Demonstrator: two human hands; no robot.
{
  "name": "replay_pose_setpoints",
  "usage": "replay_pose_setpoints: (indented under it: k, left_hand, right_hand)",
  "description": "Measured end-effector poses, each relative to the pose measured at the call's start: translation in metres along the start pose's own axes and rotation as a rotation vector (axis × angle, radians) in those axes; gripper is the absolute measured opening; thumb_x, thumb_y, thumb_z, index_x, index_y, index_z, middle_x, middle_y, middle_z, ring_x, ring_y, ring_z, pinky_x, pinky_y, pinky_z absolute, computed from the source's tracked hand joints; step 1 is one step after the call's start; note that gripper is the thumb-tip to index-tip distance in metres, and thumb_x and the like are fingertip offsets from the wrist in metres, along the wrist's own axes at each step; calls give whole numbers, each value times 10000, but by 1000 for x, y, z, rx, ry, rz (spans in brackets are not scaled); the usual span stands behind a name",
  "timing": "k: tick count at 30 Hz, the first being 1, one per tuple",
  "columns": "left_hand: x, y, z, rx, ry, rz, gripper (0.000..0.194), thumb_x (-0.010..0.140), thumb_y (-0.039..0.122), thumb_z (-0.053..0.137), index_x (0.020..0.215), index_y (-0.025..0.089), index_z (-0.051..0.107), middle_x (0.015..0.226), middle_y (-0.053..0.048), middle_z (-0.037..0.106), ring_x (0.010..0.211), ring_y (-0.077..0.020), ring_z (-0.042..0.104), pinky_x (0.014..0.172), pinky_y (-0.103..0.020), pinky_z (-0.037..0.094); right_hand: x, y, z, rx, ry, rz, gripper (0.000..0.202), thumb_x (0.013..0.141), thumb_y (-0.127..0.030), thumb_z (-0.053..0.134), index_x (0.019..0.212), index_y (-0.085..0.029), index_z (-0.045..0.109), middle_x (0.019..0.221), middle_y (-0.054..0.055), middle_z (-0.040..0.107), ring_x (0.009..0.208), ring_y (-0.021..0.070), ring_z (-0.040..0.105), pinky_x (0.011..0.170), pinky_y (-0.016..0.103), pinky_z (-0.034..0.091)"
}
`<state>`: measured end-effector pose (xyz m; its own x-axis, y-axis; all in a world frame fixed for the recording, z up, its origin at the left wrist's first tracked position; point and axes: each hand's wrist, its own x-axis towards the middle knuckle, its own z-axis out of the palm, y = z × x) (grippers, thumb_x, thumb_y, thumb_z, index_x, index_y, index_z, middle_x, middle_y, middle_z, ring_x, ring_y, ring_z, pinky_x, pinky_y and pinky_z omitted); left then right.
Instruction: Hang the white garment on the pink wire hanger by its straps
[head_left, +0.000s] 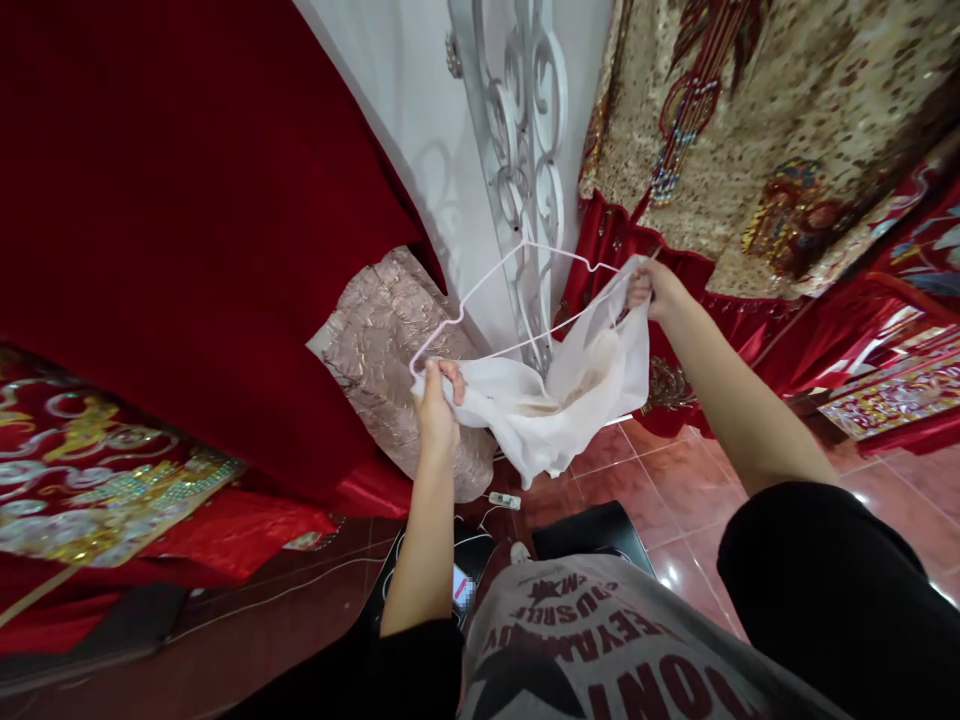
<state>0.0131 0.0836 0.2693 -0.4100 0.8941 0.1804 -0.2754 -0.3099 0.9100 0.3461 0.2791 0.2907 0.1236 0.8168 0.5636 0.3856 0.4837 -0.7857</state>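
A thin pinkish-white wire hanger hangs in front of me, its hook up by the white scrollwork metal stand. Sheer white fabric is stretched between my hands below the hanger and sags in the middle. My left hand is closed on the fabric's left end, close to the hanger's left corner. Higher up, my right hand grips the fabric's other end near the hanger's right corner. Part of the right hand's fingers is behind the cloth. What kind of garment this is, I cannot tell.
The white metal stand rises against the wall. Red drapery and a pinkish textured cloth hang at left; a gold sequined garment hangs at right. Below are a power strip, cables, a black seat and red floor tiles.
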Motion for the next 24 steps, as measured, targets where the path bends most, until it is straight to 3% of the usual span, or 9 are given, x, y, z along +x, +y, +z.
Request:
replay_pose_setpoints:
  k: [3, 5, 7, 9, 11, 14, 19, 24]
  left_hand:
    - [-1, -12, 6, -19, 40, -33, 601, 941, 746, 700, 690, 232, 515, 461, 76, 308, 444, -101, 286, 505, -248, 271]
    - [2, -17, 10, -55, 62, -25, 594, 935, 724, 724, 687, 228, 514, 474, 79, 316, 440, -91, 282, 500, -241, 278]
    - [6, -17, 12, -114, 78, 6, 584, 914, 690, 774, 691, 217, 515, 507, 79, 358, 431, -69, 262, 484, -230, 267]
    - [10, -14, 12, -151, 90, 12, 571, 907, 661, 803, 703, 209, 520, 537, 80, 387, 422, -52, 237, 464, -220, 249]
    - [12, -10, 9, -149, 75, -46, 545, 921, 654, 793, 721, 209, 549, 512, 89, 346, 411, -57, 224, 447, -217, 238]
    - [8, -4, 4, -123, 21, -179, 485, 937, 645, 769, 790, 195, 664, 453, 106, 238, 401, -77, 233, 436, -214, 242]
    - [-1, 5, -17, -85, 7, -260, 373, 858, 509, 838, 919, 146, 776, 468, 105, 281, 409, -76, 297, 450, -209, 256]
    - [7, 37, -48, 94, 145, -117, 244, 672, 334, 718, 839, 158, 734, 578, 4, 595, 573, -165, 601, 584, -255, 480]
  right_hand:
    - [-48, -6, 5, 145, -68, 177, 564, 991, -646, 544, 604, -295, 330, 446, -83, 224, 379, 104, 242, 351, 282, 300]
    - [-84, -22, 14, 425, 57, 385, 485, 904, -632, 664, 677, -276, 427, 502, -86, 291, 421, 101, 268, 384, 271, 296]
    - [-113, -42, 27, 462, 122, 331, 411, 872, -601, 736, 762, -256, 541, 581, -54, 441, 489, 108, 379, 446, 260, 343]
    - [-129, -57, 43, 367, 35, 215, 413, 912, -645, 700, 819, -246, 644, 647, -7, 558, 616, 160, 559, 567, 297, 486]
    - [-133, -63, 61, 282, -78, 77, 439, 959, -667, 638, 906, -241, 728, 799, 60, 702, 886, 246, 719, 809, 389, 604]
    - [-127, -53, 85, 216, -158, -59, 478, 987, -673, 581, 1004, -233, 768, 1072, 134, 799, 1186, 322, 734, 1075, 492, 575]
    - [-123, -31, 108, 113, -116, -82, 522, 964, -709, 572, 952, -220, 753, 973, 133, 791, 974, 313, 754, 958, 480, 607]
    - [-125, -34, 99, 75, -91, -29, 503, 930, -730, 602, 828, -245, 693, 722, 47, 642, 744, 242, 647, 751, 393, 573]
